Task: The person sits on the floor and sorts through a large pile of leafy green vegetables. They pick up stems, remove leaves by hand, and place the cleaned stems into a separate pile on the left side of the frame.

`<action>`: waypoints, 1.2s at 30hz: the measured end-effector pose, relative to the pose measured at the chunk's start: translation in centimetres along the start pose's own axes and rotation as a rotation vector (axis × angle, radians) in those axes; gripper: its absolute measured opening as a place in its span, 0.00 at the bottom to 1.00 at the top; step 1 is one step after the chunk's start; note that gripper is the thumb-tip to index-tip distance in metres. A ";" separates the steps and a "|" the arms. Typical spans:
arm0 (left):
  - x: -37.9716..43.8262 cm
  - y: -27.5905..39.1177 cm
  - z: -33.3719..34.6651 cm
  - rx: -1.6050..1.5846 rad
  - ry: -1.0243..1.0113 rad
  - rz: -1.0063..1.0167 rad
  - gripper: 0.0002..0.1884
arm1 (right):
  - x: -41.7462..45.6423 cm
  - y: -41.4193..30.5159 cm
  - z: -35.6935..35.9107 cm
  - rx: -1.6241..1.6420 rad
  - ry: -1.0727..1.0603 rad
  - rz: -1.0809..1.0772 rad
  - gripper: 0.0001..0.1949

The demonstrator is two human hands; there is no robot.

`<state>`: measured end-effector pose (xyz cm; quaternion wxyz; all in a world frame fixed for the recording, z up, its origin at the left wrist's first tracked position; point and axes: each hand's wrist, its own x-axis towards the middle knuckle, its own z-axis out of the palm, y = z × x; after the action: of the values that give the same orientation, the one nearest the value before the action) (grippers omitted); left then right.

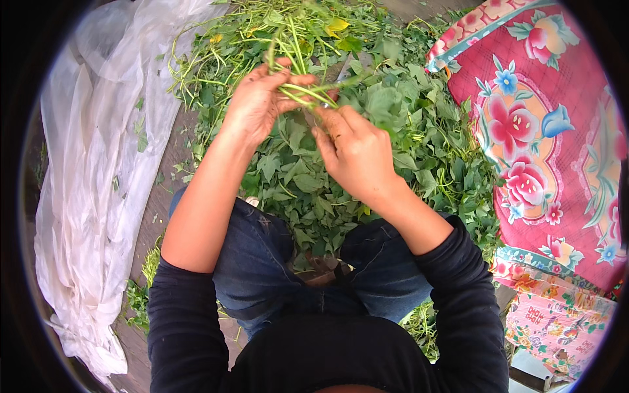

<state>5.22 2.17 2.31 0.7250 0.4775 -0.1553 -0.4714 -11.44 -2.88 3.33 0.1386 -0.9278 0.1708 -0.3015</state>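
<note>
My left hand [260, 100] holds several long green leafy-plant stems [296, 46], which stick out past its fingers. Close on its right, my right hand [355, 150] grips the lower ends of stems between thumb and fingers. Blurred green leaves hang just beyond my right hand. Below both hands a large heap of green leaves [307, 177] spreads on the ground and between my knees. Tangled bare stems [196, 81] lie at the heap's far left side. A greyish flat thing shows partly behind my fingers; I cannot tell what it is.
Crumpled translucent plastic sheeting [98, 172] runs along the left. A pink flowered cloth [526, 147] covers something at the right, with a second patterned cloth [555, 324] below it. More stems [423, 326] lie beside my right leg. Yellow leaves [337, 26] show at the far edge.
</note>
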 end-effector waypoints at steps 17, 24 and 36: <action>0.0 2.1 -1.0 -0.024 0.025 0.262 0.15 | 3.8 7.1 -4.7 -0.245 0.362 -0.116 0.09; -0.3 2.3 -1.2 0.067 0.096 0.331 0.15 | 2.8 5.5 -4.8 0.056 0.375 -0.072 0.07; -0.6 3.4 -1.5 -0.077 0.055 0.455 0.16 | 2.5 7.6 -3.0 -0.134 0.076 0.138 0.04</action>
<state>7.72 3.86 4.61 0.8344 0.4148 -0.2210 -0.2881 -13.17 -11.20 4.22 0.0900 -0.9089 0.2592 -0.3141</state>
